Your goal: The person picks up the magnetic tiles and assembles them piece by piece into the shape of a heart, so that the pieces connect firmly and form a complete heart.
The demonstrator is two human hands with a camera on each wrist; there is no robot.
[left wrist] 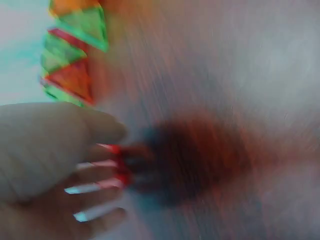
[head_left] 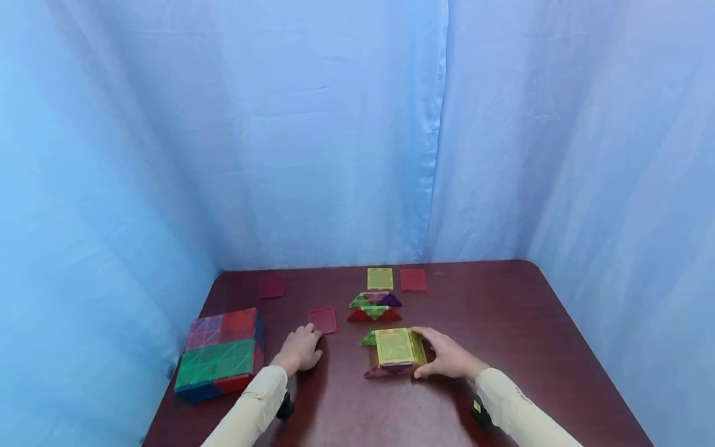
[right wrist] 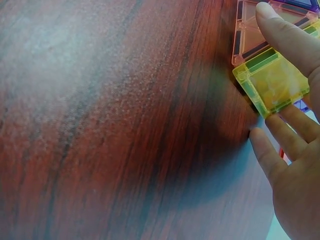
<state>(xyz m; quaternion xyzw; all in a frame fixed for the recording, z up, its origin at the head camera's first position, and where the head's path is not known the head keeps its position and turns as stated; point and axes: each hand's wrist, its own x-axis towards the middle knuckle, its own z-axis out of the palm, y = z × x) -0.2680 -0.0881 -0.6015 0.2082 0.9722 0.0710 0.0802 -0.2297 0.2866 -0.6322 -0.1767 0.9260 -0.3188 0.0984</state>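
My right hand grips a small structure of magnetic tiles from its right side, thumb near, fingers at the far side. A yellow square forms its top and another yellow tile its right side. Triangular tiles stick out to the left, green at the back and reddish at the front. Left of it, my left hand reaches over the table, fingertips at the near edge of a flat red square tile. The left wrist view is blurred, with fingers loosely extended and red edges beyond them.
Two rows of joined triangular tiles stand behind the structure. Farther back lie a yellow square tile, a red square tile and another red one. A large box of coloured tiles stands at the left edge; blue curtains surround the table.
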